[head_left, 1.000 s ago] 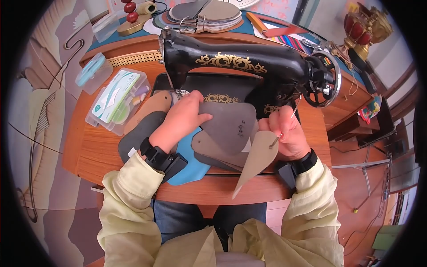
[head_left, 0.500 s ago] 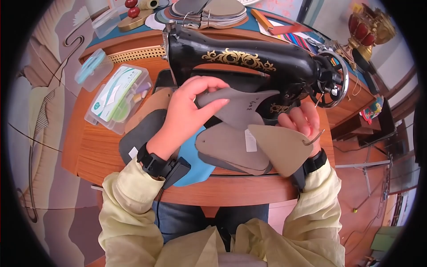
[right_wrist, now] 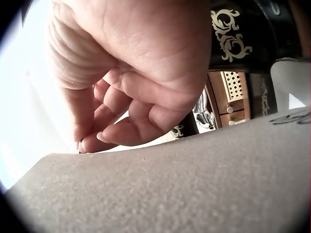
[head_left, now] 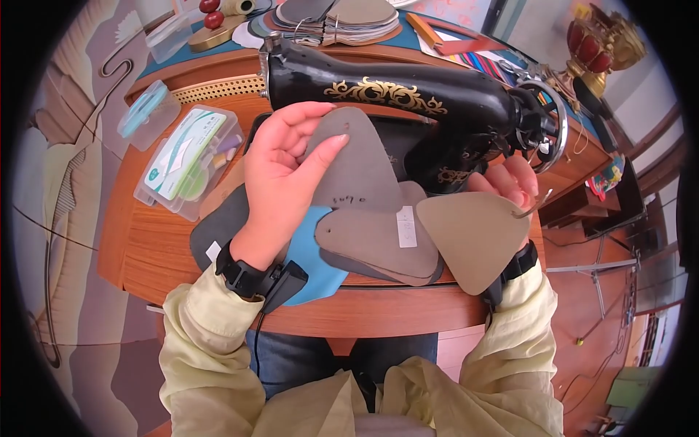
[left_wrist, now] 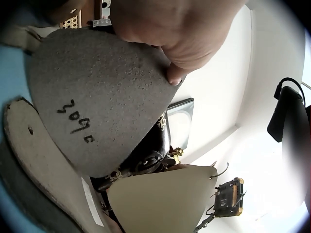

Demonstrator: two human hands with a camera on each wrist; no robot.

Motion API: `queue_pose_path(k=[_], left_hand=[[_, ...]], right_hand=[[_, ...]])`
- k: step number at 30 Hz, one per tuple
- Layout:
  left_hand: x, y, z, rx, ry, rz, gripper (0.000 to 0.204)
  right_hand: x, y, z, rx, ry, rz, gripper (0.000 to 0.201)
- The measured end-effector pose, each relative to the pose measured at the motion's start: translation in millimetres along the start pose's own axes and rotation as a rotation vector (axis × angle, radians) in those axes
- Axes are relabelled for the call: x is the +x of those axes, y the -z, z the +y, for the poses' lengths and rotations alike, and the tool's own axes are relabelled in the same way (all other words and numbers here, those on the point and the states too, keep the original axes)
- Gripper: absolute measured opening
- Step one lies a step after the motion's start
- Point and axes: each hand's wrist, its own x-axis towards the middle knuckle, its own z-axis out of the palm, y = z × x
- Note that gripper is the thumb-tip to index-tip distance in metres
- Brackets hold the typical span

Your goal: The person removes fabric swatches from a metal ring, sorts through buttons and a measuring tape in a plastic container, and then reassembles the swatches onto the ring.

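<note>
The left hand (head_left: 280,175) pinches the narrow holed end of a grey rounded-triangle swatch (head_left: 357,160) between thumb and fingers; handwriting marks its wide end, also readable on the swatch (left_wrist: 102,92) in the left wrist view. At the right, the right hand (head_left: 508,186) holds a beige swatch (head_left: 473,237) by its corner, where a curved wire (head_left: 535,205) passes through. In the right wrist view the fingertips meet at the edge of a swatch (right_wrist: 170,184). Between the hands lie brown swatches (head_left: 364,237) with a white label, beside a blue piece (head_left: 309,280).
A black sewing machine (head_left: 393,87) stands behind the hands. Plastic boxes (head_left: 182,160) sit at the left, with a dark swatch (head_left: 218,226) near the left wrist. Stacked swatches (head_left: 364,22) and an orange-red frame (head_left: 466,47) lie at the back.
The left hand has lifted the grey swatch and turned it upright, its narrow end up. The right hand has moved right and up with the beige swatch, which now faces the head camera broadly.
</note>
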Motion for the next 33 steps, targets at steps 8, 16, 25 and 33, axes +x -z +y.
queue_pose_path(k=[8,16,25,33], left_hand=[[-8.1,-4.4,0.7,-0.011,0.007,-0.006,0.021],[-21.8,-18.0,11.8,0.021,0.007,-0.153,0.021],[-24.7,-19.9,25.1,0.120,-0.066,-0.266,0.023],[-20.2,-15.6,17.6,0.183,-0.148,-0.376,0.021]], right_hand=[[-7.6,13.2,5.7,-0.177,-0.072,0.015,0.017],[-7.1,-1.0,16.3,-0.350,-0.238,0.010,0.014],[-3.9,-5.8,17.9,-0.340,-0.247,0.142,0.011],[-4.2,-2.5,20.1,-0.344,-0.203,0.131,0.011]])
